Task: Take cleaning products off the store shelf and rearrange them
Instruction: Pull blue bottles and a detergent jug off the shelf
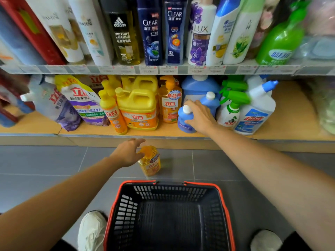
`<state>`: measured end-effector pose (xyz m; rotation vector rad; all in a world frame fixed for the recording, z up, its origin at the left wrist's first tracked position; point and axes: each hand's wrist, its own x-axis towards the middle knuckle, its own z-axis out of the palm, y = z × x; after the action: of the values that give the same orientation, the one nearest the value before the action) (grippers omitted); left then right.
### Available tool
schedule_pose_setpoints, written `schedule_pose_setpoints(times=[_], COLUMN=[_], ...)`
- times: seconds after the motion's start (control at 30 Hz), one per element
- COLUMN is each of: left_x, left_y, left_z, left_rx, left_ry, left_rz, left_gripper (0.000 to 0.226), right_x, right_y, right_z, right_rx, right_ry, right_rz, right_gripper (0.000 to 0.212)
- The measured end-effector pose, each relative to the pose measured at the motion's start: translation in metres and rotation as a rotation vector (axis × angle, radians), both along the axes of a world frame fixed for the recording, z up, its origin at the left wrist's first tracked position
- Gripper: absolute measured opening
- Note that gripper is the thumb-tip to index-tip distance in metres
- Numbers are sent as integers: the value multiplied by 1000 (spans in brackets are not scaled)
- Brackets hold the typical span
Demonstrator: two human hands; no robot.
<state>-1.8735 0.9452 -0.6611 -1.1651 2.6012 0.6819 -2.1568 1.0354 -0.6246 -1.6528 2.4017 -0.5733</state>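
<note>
On the lower shelf [181, 132], my right hand [199, 115] grips a small blue bottle with a white cap [184, 122]; fingers lie over its shoulder and the thumb wraps its side. A second blue bottle [210, 102] stands just behind. A yellow dish soap bottle [150, 163] stands on the grey floor below the shelf, slightly blurred. My left hand [127, 153] is at its top, fingers stretched forward and fairly straight, touching the bottle's cap area. Yellow soap jugs [139, 109] and pump bottles fill the shelf to the left.
A black basket with an orange rim [163, 182] sits on the floor between my white shoes [92, 230]. Green-trigger sprays [232, 109] and a white cleaner bottle [257, 113] stand right of my right hand. Refill pouches [81, 102] lean at left. Shampoo bottles line the upper shelf [163, 69].
</note>
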Motion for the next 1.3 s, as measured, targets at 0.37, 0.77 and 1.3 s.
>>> schedule_pose_setpoints(times=[0.37, 0.77, 1.3], left_x=[-27, -40, -49], left_y=[49, 77, 45], left_z=[95, 108, 119], left_rx=[160, 207, 54], left_ry=[440, 634, 515], left_rz=[-59, -185, -377], left_gripper=[80, 66, 59], right_x=[16, 40, 28], right_y=[73, 114, 101], right_z=[85, 99, 102], right_rx=[-202, -216, -224], right_ry=[-476, -669, -617], right_rz=[131, 171, 181], right_gripper=[54, 40, 29])
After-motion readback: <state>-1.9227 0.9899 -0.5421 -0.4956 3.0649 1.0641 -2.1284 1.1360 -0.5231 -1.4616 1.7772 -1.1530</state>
